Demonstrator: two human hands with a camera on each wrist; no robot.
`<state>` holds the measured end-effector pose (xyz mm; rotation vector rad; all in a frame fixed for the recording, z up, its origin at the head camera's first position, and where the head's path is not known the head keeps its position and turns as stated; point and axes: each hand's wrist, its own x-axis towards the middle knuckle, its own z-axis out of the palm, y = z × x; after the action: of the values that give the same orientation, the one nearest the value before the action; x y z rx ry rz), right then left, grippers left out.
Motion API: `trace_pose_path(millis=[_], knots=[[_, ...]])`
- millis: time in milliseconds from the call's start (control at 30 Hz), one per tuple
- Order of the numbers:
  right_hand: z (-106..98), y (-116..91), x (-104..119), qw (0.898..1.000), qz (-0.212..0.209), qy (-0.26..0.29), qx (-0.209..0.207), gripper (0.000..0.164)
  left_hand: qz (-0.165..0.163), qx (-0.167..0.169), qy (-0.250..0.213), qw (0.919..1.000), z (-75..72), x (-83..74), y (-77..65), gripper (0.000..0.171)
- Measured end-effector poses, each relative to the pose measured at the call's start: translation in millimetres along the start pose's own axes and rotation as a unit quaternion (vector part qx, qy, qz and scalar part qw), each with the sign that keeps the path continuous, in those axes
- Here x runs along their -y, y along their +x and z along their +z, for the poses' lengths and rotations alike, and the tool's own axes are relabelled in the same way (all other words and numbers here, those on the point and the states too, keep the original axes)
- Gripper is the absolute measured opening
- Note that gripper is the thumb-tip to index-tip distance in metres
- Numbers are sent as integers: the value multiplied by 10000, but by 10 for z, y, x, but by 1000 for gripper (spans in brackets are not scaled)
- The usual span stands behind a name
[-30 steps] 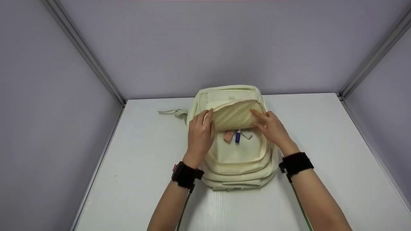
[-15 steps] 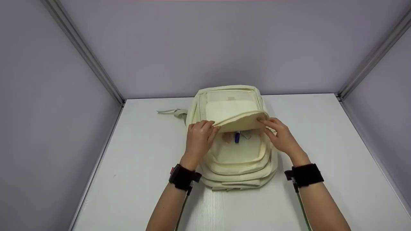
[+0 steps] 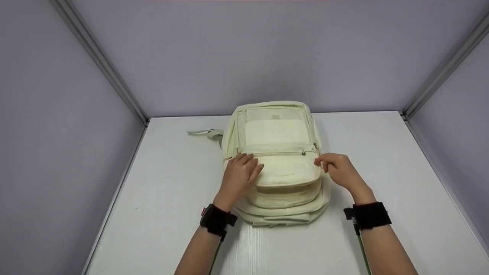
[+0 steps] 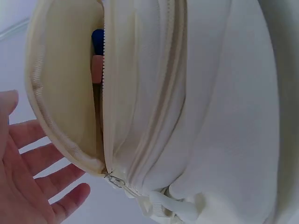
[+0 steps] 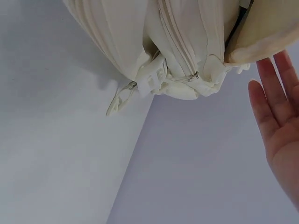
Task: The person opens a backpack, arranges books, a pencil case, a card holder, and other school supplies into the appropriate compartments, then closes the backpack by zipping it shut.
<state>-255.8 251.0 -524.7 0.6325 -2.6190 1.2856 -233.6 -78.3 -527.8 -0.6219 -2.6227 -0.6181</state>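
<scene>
A cream backpack (image 3: 277, 133) lies on its back with its front pocket flap (image 3: 290, 173) folded down toward the person. My left hand (image 3: 240, 172) rests on the flap's left side; the left wrist view shows its fingers spread and fairly straight at the flap's outer face. At the right edge of the flap is my right hand (image 3: 340, 170), whose fingers look extended beside it in the right wrist view. Inside the unzipped pocket, the left wrist view shows the end of a blue marker (image 4: 97, 42) and a pinkish block (image 4: 97, 69). From the head view both are hidden by the flap.
The backpack sits on a white table (image 3: 172, 183) close to the back panel (image 3: 267, 57). Grey-framed side panels stand left and right. A grey strap (image 3: 208, 133) trails from the bag's left side. Zipper pulls (image 3: 304, 152) hang near the pocket's right end.
The flap has come down toward the person, covering the marker and pinkish block in the head view. Both hands have moved downward with it, and the right hand slightly outward.
</scene>
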Motion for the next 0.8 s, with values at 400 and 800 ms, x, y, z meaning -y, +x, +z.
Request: trace_pose_path(millis=[400, 800], knots=[[178, -2, 62, 9920, 201, -541, 1125, 47, -205, 1107, 165, 9935, 155, -18, -142, 58], [358, 154, 168, 9782, 561, -1153, 1633, 54, -189, 1203, 212, 9923, 262, 83, -41, 58]])
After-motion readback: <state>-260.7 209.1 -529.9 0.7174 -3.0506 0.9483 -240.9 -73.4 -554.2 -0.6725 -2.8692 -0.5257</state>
